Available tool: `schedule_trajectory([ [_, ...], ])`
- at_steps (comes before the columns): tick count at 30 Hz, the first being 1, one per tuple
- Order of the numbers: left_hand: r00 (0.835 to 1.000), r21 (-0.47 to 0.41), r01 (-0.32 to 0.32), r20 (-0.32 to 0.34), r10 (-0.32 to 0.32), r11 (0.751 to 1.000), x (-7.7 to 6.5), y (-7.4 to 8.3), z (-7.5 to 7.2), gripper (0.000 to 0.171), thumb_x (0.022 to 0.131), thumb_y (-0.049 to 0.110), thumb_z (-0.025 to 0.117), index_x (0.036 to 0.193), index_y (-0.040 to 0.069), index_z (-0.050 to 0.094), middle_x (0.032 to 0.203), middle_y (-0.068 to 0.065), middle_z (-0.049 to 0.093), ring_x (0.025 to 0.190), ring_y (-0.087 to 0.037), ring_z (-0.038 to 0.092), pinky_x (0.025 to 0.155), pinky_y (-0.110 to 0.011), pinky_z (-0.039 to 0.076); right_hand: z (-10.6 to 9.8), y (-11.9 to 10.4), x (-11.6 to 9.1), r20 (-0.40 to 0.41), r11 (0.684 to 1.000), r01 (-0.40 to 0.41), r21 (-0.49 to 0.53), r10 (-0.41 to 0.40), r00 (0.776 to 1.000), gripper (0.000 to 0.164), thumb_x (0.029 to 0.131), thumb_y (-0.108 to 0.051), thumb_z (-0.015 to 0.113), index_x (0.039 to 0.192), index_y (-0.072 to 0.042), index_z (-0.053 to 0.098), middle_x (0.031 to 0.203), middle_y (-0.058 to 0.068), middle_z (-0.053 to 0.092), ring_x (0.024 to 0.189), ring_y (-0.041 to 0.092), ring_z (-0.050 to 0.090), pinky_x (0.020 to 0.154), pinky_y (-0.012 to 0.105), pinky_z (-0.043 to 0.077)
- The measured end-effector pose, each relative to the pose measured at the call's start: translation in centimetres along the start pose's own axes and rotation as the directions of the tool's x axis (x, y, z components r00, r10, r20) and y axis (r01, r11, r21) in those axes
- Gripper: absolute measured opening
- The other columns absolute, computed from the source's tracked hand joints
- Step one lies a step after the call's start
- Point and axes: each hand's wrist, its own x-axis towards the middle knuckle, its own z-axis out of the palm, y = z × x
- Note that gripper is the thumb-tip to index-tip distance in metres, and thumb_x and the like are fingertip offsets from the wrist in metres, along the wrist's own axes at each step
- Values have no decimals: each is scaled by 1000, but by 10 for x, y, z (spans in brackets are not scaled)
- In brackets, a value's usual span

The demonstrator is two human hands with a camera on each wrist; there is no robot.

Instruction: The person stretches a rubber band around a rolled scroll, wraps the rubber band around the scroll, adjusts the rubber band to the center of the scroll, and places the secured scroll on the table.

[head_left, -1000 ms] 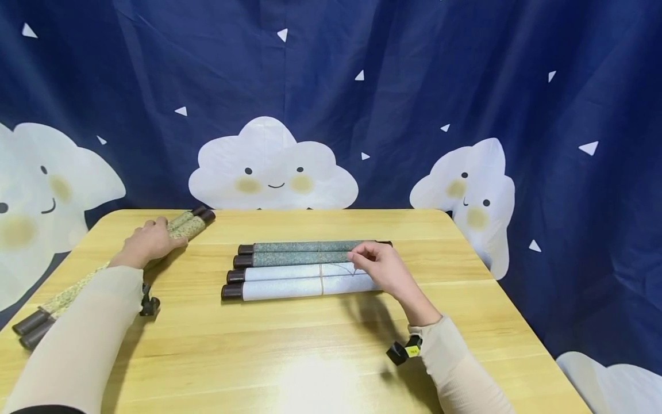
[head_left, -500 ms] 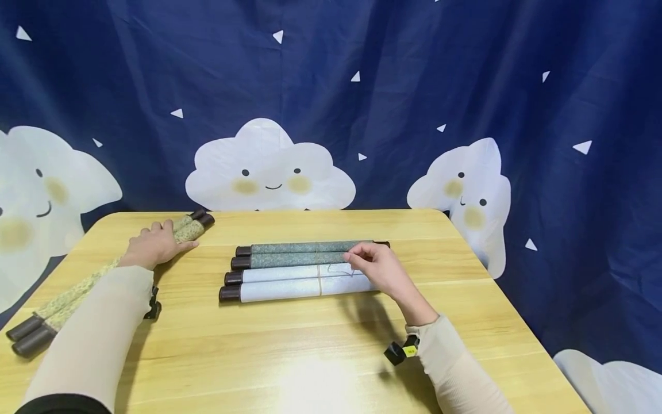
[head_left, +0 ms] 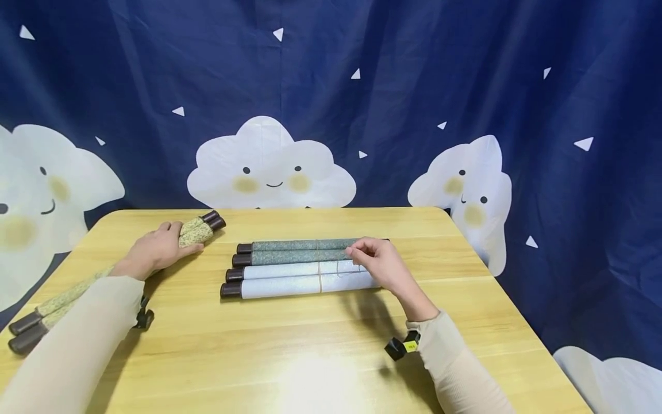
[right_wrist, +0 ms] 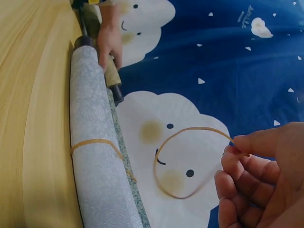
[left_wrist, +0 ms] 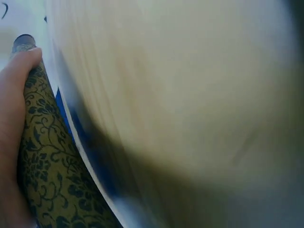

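In the head view my left hand (head_left: 155, 248) grips a pair of yellow-green scrolls (head_left: 196, 231) lying slantwise at the table's left side. The left wrist view shows the thumb along one scroll's dark floral cloth (left_wrist: 52, 156). My right hand (head_left: 383, 264) is raised over the right part of two white scrolls (head_left: 279, 287) and two green scrolls (head_left: 289, 256), side by side at mid-table. Between its thumb and index finger it pinches a loose rubber band (right_wrist: 204, 128), hanging as an open loop. Another rubber band (head_left: 319, 282) runs round the white pair.
The wooden table (head_left: 289, 351) has rounded back corners. Close behind it hangs a dark blue curtain (head_left: 393, 115) with smiling clouds. Black wrist cameras sit below both wrists, the right one (head_left: 397, 348) low over the table.
The far ends of the yellow-green scrolls have shifted right, toward the middle, with my left hand moving along with them. My right hand holds the rubber band in nearly the same place.
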Motion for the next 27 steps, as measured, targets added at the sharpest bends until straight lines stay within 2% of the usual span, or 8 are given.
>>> schedule_trajectory([
  [3,999,1,-29,-37,29,1000,-2,3,-3,98,72,73,43,130,-5,29,120,-30,35,92,-51,46,68,-60,39,0,0,1,-8,1000,2,2,-2,1000,17,86,-36,57,82,-22,64,71,5,60,59,26,48,49,30,38],
  [8,994,2,-87,-65,87,996,-7,13,-11,94,73,72,45,133,1,31,123,-26,37,96,-48,47,73,-59,39,0,1,3,-1,1000,1,13,-1,1000,15,86,-36,56,84,-23,64,71,3,62,65,27,54,53,32,41],
  [12,987,0,-139,-86,138,990,-13,30,-20,90,74,69,47,134,4,32,125,-26,41,104,-47,44,80,-60,36,2,1,4,12,999,-10,33,10,1000,15,87,-35,56,86,-22,64,73,1,64,74,22,60,60,34,44],
  [15,981,-8,-165,-105,163,986,-19,44,-25,90,73,70,48,135,7,33,124,-25,45,104,-44,47,78,-58,38,3,2,4,17,999,-26,42,25,1000,17,86,-36,56,86,-21,65,74,0,65,74,17,61,62,34,45],
  [18,976,-12,-189,-114,187,982,-25,58,-28,89,72,71,48,135,9,34,123,-22,47,101,-40,50,76,-55,41,4,3,4,17,998,-29,52,28,999,18,86,-37,56,86,-21,64,73,0,64,73,19,60,61,34,44],
  [23,962,18,-253,-104,253,967,-34,78,-32,88,73,69,48,135,9,33,122,-22,47,98,-42,51,76,-58,41,5,6,6,16,997,-21,79,20,1000,18,86,-36,56,85,-20,64,69,4,58,69,34,53,54,31,40],
  [27,949,25,-297,-102,298,955,-41,94,-35,88,73,70,48,136,10,32,120,-21,48,95,-42,53,77,-57,41,6,7,9,12,996,-12,88,11,1000,18,87,-34,56,83,-17,64,66,6,56,58,30,45,49,28,36],
])
